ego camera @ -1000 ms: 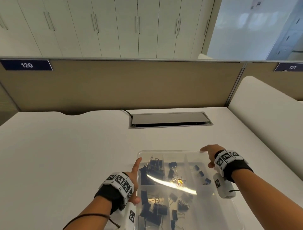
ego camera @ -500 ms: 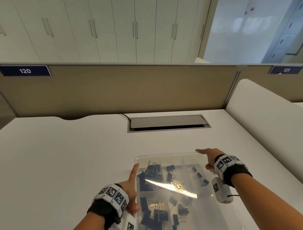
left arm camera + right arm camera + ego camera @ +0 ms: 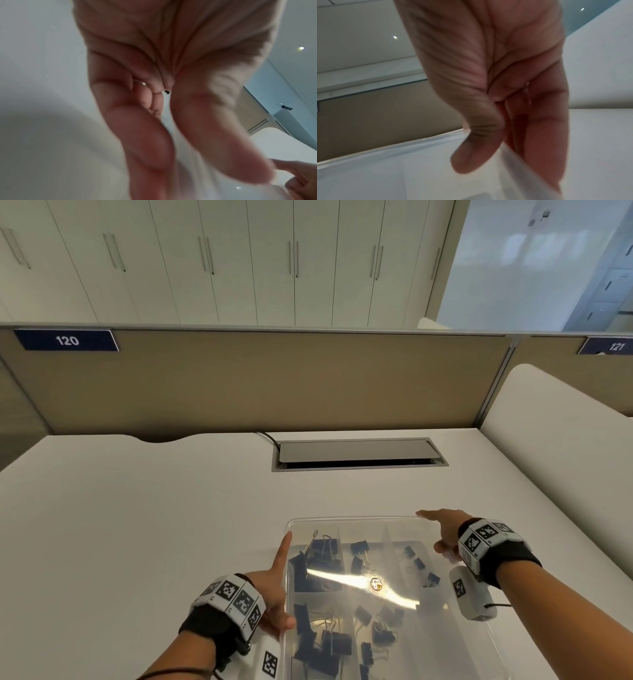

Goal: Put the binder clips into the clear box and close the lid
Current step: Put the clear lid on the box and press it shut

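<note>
The clear box (image 3: 424, 546) stands on the white desk (image 3: 137, 525) with several black binder clips (image 3: 329, 645) in its compartments. The clear lid (image 3: 359, 529) lies over the box, with glare across it. My left hand (image 3: 284, 582) holds the lid's left edge, index finger stretched along it and thumb on top. My right hand (image 3: 436, 530) pinches the lid's far right corner. In the right wrist view the right hand (image 3: 505, 155) has its thumb on one side of the lid (image 3: 402, 169) and its fingers on the other. The left wrist view is blurred; the left hand (image 3: 173, 142) shows thumb and fingers apart.
A grey cable hatch (image 3: 356, 453) is set in the desk behind the box. A tan partition (image 3: 274, 381) closes the back. A white rounded divider (image 3: 565, 422) runs along the right side. Bare desk stretches to the left.
Both hands keep their hold on the lid over the box. The left hand has slid a little nearer to me along the left edge.
</note>
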